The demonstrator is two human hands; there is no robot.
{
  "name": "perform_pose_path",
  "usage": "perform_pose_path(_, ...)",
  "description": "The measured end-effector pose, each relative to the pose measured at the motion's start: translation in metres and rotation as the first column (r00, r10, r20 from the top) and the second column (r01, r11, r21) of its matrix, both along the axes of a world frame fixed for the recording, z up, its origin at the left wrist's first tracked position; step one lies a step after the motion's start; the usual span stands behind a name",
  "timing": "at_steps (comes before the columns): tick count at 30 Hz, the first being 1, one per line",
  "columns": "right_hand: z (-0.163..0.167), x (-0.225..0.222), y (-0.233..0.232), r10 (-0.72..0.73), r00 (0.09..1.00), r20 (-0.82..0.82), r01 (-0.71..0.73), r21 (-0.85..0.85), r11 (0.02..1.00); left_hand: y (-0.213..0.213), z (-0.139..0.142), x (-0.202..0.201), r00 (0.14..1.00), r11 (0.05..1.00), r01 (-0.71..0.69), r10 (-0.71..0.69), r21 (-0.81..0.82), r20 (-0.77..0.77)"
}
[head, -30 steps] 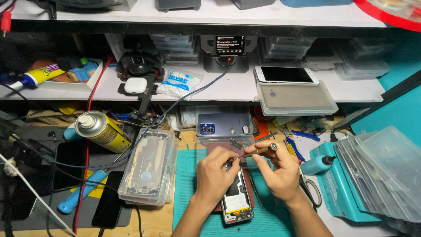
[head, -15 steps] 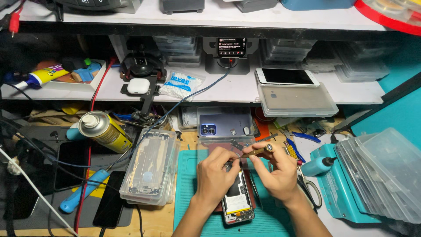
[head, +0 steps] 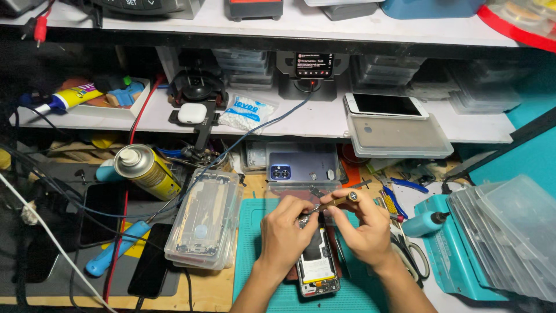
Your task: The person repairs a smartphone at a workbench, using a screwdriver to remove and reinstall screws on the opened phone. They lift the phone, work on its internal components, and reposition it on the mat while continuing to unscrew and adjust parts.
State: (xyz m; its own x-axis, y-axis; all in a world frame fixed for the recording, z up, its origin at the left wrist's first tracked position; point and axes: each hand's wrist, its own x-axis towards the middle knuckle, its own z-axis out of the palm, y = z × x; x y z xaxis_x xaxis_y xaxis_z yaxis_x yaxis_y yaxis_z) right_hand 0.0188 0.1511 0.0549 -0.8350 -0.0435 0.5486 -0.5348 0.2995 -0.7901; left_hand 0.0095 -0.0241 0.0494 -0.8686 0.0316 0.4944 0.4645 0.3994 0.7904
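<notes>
An opened phone [head: 317, 268] with its back removed lies on the teal work mat [head: 252, 255]. My right hand [head: 362, 229] grips a small brass-handled screwdriver [head: 339, 201], its tip pointing left and down toward the phone's top end. My left hand [head: 286, 235] rests over the phone's upper part, fingertips pinched at the screwdriver tip; whatever they pinch is too small to see. The phone's top is hidden under both hands.
A clear plastic case stack [head: 204, 220] sits left of the mat, with a yellow spray can [head: 145, 170] behind it. A blue phone back cover [head: 302, 164] lies beyond the hands. Scissors [head: 408, 255], a teal bottle [head: 423, 223] and stacked clear lids [head: 509, 232] are right.
The hands have stayed over the phone; the screwdriver has tilted slightly and the view has shifted a little. Nothing was picked up or let go.
</notes>
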Motion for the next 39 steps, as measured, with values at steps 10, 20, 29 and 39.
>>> perform_pose_path(10, -0.01, -0.005, -0.018, 0.083, 0.997, 0.0, -0.083, 0.052, 0.995, -0.048, -0.052, -0.003, 0.937, 0.978, -0.121, 0.057, 0.168, 0.345)
perform_pose_path(20, -0.016, -0.008, -0.033, 0.106, 0.991, -0.076, -0.078, 0.307, 0.948, -0.044, -0.076, -0.002, 0.889, 0.927, 0.087, -0.238, 0.365, 0.391)
perform_pose_path(29, -0.019, -0.009, -0.034, 0.132, 0.988, -0.08, -0.098, 0.334, 0.937, -0.036, -0.083, -0.006, 0.842, 0.869, 0.086, -0.324, 0.487, 0.43)
perform_pose_path(39, -0.011, -0.012, -0.036, 0.196, 0.968, -0.157, -0.103, 0.463, 0.88, -0.032, -0.089, -0.009, 0.833, 0.86, 0.089, -0.34, 0.502, 0.436)
